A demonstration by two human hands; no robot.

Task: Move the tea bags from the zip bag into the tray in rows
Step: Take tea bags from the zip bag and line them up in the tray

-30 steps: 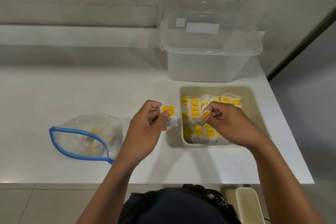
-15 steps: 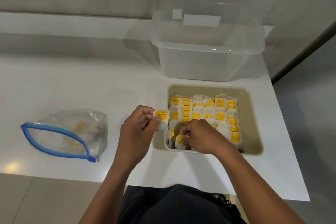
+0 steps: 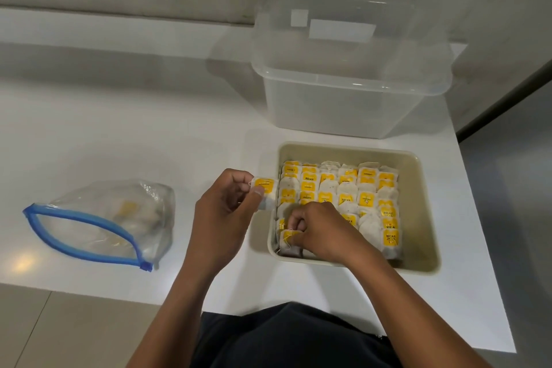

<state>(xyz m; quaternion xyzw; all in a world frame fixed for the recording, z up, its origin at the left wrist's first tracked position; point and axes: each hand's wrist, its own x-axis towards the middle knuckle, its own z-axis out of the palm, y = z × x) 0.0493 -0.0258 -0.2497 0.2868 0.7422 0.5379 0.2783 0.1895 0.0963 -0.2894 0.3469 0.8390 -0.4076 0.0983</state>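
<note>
A beige tray on the white counter holds several rows of tea bags with yellow tags. My right hand is inside the tray's near left corner, fingers pinching a tea bag there. My left hand hovers just left of the tray and pinches another tea bag by its yellow tag. The clear zip bag with a blue zipper lies open at the left, a few tea bags still visible inside.
A clear plastic bin with its lid raised stands behind the tray. The counter's front edge runs close below the zip bag. A dark wall edge rises at the right.
My right hand moved from the tray's middle down to the near left corner with its tea bag. My left hand has kept its tea bag beside the tray.
</note>
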